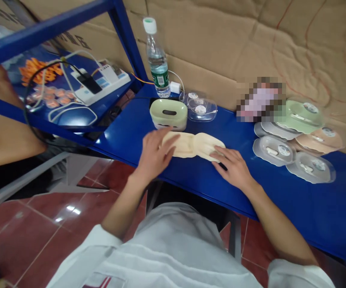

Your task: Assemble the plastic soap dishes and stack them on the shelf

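Note:
A cream hinged plastic case (185, 145) lies opened out flat on the blue table, its two halves side by side. Over its left half is my left hand (158, 152), fingers spread, some touching or just above the case. My right hand (231, 165) rests its fingertips on the right half, with the fingers stretched out. Just behind the case stands a pale green and white oval box (169, 114) with a dark slot in its top.
Behind stand a water bottle (160, 68) and clear plastic packs (202, 109). Several green, peach and grey packs (299, 116) are stacked at right. A blue frame bar (41, 30), a power strip (104, 86) and cables are at left, near another person's arm (11, 136).

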A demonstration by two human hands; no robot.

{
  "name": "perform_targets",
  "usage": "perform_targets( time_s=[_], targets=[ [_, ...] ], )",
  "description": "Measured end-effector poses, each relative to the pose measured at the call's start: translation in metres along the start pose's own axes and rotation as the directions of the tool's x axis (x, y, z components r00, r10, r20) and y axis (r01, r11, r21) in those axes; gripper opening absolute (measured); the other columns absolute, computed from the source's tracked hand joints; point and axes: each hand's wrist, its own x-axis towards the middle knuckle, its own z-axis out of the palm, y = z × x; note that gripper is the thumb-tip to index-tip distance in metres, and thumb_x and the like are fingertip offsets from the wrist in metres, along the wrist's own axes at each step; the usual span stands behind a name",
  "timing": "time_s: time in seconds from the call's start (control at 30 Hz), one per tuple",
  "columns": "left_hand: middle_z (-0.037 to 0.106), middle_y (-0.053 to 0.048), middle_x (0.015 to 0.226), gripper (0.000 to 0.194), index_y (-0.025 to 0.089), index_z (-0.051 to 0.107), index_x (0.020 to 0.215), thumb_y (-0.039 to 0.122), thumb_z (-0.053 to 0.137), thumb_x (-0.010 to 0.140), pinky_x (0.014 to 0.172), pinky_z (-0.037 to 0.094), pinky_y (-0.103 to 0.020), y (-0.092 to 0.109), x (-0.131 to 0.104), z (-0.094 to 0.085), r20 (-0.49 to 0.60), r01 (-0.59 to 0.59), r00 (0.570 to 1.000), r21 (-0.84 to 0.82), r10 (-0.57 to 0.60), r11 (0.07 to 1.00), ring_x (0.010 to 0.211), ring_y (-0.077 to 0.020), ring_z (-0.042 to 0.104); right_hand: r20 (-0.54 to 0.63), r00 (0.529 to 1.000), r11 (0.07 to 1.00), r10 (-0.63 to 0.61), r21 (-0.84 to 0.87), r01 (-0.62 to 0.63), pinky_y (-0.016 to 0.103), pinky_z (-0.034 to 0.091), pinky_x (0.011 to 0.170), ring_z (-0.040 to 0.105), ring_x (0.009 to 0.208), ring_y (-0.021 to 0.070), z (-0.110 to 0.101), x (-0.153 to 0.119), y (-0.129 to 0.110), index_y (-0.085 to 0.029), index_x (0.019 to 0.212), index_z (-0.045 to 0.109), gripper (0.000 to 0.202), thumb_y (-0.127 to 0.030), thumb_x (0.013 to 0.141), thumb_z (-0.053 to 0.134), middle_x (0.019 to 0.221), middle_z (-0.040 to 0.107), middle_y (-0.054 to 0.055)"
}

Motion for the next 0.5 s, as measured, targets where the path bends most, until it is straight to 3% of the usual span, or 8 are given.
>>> perform_targets(
  time_s=[0.1, 0.2, 0.27, 0.37, 0.43, 0.5],
  targets=[
    [0.052, -0.015, 0.166, 0.051, 0.025, 0.057, 0.154, 0.033, 0.060, 0.104, 0.124, 0.034, -0.064, -0.046, 0.039, -0.006, 0.084, 0.095, 0.991, 0.052, -0.099, 0.994, 0.154, -0.0385, 0.047, -0.004, 0.996, 0.995, 0.091, -0.031, -0.092, 0.053, 0.055, 0.105, 0.069, 0.130, 0.0307, -0.010, -0.001, 0.012, -0.025, 0.132, 0.072, 0.031, -0.034, 0.109, 0.053, 0.149, 0.068, 0.010],
    [0.069, -0.013, 0.148, 0.039, 0.024, 0.072, 0.135, 0.035, 0.067, 0.098, 0.121, 0.037, -0.066, -0.080, 0.068, -0.010, 0.150, 0.120, 0.980, 0.064, -0.129, 0.991, 0.146, -0.0398, 0.054, 0.052, 0.990, 0.989, 0.133, -0.065, -0.130, 0.056, 0.055, 0.105, 0.069, 0.129, 0.0325, -0.020, -0.007, 0.024, -0.024, 0.126, 0.074, 0.029, -0.033, 0.108, 0.053, 0.148, 0.068, 0.010],
    [0.077, -0.010, 0.134, 0.031, 0.025, 0.077, 0.125, 0.039, 0.070, 0.097, 0.116, 0.045, -0.060, -0.083, 0.075, -0.016, 0.144, 0.123, 0.982, 0.028, -0.126, 0.992, 0.136, -0.0368, 0.063, 0.118, 0.982, 0.988, 0.150, -0.051, -0.144, 0.057, 0.056, 0.105, 0.070, 0.128, 0.0328, -0.029, -0.014, 0.031, -0.025, 0.122, 0.076, 0.027, -0.033, 0.107, 0.055, 0.147, 0.069, 0.010],
    [0.079, -0.009, 0.129, 0.035, 0.024, 0.076, 0.126, 0.046, 0.069, 0.101, 0.110, 0.052, -0.049, -0.051, 0.069, -0.023, 0.054, 0.108, 0.993, -0.042, -0.106, 0.993, 0.124, -0.0305, 0.070, 0.177, 0.977, 0.988, 0.123, 0.076, -0.138, 0.055, 0.057, 0.108, 0.069, 0.130, 0.0305, -0.043, -0.021, 0.032, -0.029, 0.130, 0.072, 0.029, -0.037, 0.106, 0.059, 0.145, 0.070, 0.007],
    [0.078, -0.008, 0.129, 0.036, 0.024, 0.075, 0.129, 0.048, 0.067, 0.103, 0.109, 0.052, -0.045, -0.010, 0.060, -0.020, -0.005, 0.081, 0.997, -0.067, -0.081, 0.994, 0.123, -0.0283, 0.070, 0.080, 0.987, 0.980, 0.143, 0.125, -0.152, 0.056, 0.053, 0.116, 0.063, 0.139, 0.0314, -0.053, -0.021, 0.026, -0.030, 0.146, 0.063, 0.043, -0.045, 0.105, 0.063, 0.151, 0.065, 0.009],
    [0.078, -0.007, 0.128, 0.033, 0.025, 0.075, 0.128, 0.046, 0.064, 0.106, 0.106, 0.053, -0.044, 0.034, 0.051, -0.007, 0.032, -0.017, 0.999, -0.099, 0.020, 0.995, 0.121, -0.0270, 0.071, -0.063, 0.980, 0.977, 0.190, 0.110, -0.182, 0.059, 0.045, 0.124, 0.051, 0.151, 0.0354, -0.062, -0.017, 0.019, -0.029, 0.160, 0.049, 0.066, -0.053, 0.102, 0.067, 0.163, 0.054, 0.012]
  ],
)
